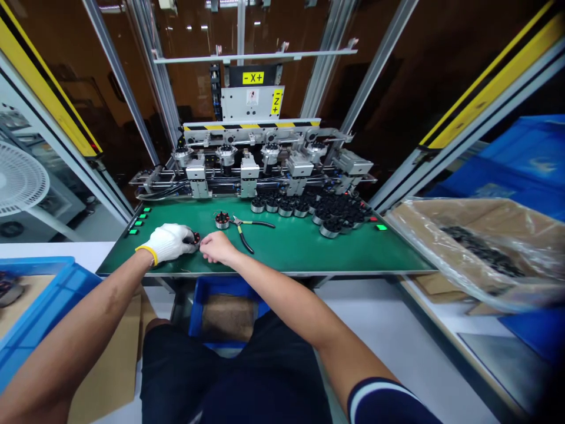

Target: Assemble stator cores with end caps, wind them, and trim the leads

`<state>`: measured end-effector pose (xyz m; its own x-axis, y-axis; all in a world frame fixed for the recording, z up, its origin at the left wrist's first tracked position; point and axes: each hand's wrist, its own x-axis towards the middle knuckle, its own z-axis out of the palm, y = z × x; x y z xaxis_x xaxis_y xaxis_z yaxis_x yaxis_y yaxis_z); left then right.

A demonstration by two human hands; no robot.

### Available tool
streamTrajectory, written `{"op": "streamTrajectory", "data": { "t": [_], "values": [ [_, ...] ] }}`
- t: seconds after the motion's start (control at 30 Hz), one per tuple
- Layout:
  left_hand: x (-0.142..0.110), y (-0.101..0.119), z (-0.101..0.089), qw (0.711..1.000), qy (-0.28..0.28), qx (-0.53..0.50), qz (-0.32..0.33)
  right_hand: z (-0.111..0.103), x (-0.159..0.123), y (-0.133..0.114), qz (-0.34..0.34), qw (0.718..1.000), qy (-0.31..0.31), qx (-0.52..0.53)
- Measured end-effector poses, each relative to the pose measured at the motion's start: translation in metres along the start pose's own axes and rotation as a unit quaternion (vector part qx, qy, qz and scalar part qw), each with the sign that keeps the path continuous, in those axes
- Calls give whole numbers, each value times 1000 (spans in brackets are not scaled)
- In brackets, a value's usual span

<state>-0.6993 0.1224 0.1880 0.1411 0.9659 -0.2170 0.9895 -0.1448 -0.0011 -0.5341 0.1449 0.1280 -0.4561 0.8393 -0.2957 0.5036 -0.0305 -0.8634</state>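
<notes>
Left of the pliers [239, 222], my gloved left hand [168, 242] grips a round part [196, 238]; right hand [218, 248] pinches beside it, on what I can't tell. Slack grip could drop it.

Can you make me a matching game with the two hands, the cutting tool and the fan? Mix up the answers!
Column one
1. Left hand
2. Right hand
3. Pliers
4. Fan

Column two
A. Lying on the green tabletop with handles spread apart
B. Bare, with no glove
C. White, at the picture's left edge
D. In a white glove, holding a small round part

Right pairs: 1-D, 2-B, 3-A, 4-C
</notes>
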Motion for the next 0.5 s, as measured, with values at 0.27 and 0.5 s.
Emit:
{"op": "streamTrajectory", "data": {
  "t": [0.27,0.5],
  "values": [
    [0,-8,-8,995,-63,-72,29,-43,-24,17,-110,980,-27,-162],
    [-3,-9,-33,998,-35,-22,43,-88,-26,22,-37,998,2,-60]
  ]
}}
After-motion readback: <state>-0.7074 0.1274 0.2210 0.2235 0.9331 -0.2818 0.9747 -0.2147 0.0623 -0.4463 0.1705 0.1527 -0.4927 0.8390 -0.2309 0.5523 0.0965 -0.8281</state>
